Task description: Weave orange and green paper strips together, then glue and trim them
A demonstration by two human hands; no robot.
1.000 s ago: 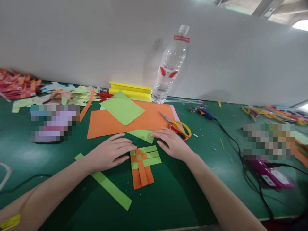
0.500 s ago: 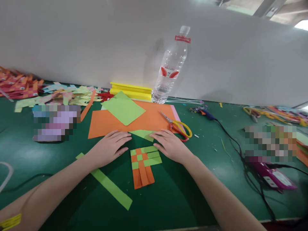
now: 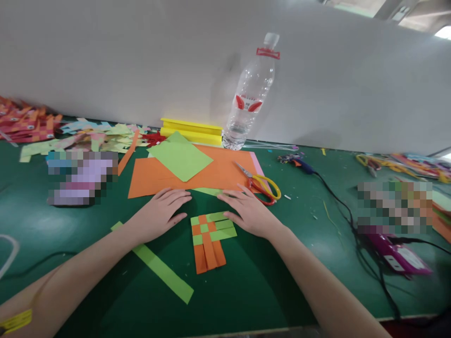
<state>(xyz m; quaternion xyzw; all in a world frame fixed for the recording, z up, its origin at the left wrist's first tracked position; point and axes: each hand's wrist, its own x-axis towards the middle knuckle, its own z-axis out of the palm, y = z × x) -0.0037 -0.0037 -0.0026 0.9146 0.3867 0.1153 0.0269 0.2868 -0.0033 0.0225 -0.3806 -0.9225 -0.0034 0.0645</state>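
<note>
Both hands lie flat and open on the dark green counter (image 3: 246, 291), fingers stretched out and holding nothing. The left hand (image 3: 160, 213) rests just left of a small woven paper mat (image 3: 210, 239), its fingertips at the near edge of a big orange sheet (image 3: 155, 178). The right hand (image 3: 248, 213) sits at the mat's far right corner, its edge on or just over the end of the top green band; I cannot tell which.

A plain white wall (image 3: 105, 61) closes off the far side of the counter. Against it stand a clear plastic bottle (image 3: 250, 98) and a yellow block (image 3: 192, 131).

The mat lies between the hands, slightly nearer. Its long axis runs near to far, a little tilted. The orange bands' loose ends point toward the near edge; the green bands cross left to right and stick out on the right. A loose green strip (image 3: 162, 270) lies slantwise to its left, partly under the left forearm.

Scissors (image 3: 262, 185) rest on the orange sheet's right end, near the right hand. A green square (image 3: 180, 159) lies on top of the sheet.

Two patches, far left and far right, are blurred beyond reading. Both forearms are cut off at the near edge.
</note>
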